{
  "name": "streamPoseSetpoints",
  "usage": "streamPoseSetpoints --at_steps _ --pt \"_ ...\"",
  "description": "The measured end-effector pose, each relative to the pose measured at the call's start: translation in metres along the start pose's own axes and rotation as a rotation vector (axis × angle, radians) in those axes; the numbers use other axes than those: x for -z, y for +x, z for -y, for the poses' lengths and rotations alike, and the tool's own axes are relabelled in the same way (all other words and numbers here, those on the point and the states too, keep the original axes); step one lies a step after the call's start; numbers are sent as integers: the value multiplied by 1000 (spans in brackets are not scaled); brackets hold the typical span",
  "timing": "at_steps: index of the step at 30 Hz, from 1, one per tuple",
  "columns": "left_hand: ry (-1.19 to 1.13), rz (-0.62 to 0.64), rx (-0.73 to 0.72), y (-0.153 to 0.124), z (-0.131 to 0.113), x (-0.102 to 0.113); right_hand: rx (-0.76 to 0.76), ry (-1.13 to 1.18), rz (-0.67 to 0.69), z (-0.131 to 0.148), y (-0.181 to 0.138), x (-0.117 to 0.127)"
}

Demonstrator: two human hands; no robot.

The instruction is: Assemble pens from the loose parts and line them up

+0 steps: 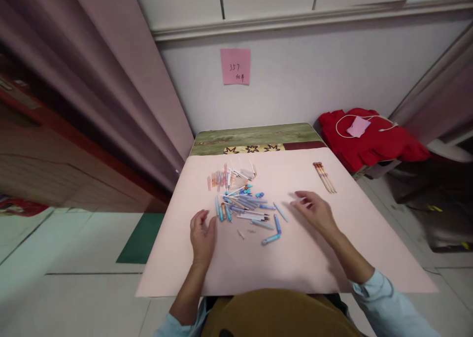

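Observation:
My left hand (203, 236) rests at the left of the table with its fingers curved and apart, holding nothing that I can see. Just beyond its fingertips lie blue pen barrels (223, 213). My right hand (314, 211) hovers with spread fingers to the right of a light-blue pen part (281, 212). Between the hands is a loose pile of blue pen parts (246, 201), with white refills (253, 216) at its near side. Two bright-blue barrels (271, 239) lie closer to me. Small springs or tips (241, 234) lie beside them, too small to tell.
Pinkish clear tubes (219, 179) and more pen pieces lie behind the pile. Several brown-topped pens (325, 177) sit together at the right on the pink table cover (303, 268). A red cloth (377, 145) with a white cable is beyond the table's right edge.

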State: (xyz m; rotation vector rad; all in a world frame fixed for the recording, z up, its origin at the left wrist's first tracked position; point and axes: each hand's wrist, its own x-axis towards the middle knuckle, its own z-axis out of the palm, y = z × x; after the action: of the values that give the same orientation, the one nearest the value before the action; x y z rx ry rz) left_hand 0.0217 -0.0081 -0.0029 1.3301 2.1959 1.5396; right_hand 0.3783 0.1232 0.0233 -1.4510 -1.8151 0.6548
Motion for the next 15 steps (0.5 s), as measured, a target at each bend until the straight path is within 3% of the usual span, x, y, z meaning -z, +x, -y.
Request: streamPoseSetpoints --at_steps 3,8,15 --pt "25 71 -13 1 -4 5 129 -122 173 29 -39 -14" --pt "179 156 -202 -12 -21 8 294 -159 209 40 -84 -25" --pt "169 443 -378 -42 -43 -6 451 -209 239 36 -93 -38"
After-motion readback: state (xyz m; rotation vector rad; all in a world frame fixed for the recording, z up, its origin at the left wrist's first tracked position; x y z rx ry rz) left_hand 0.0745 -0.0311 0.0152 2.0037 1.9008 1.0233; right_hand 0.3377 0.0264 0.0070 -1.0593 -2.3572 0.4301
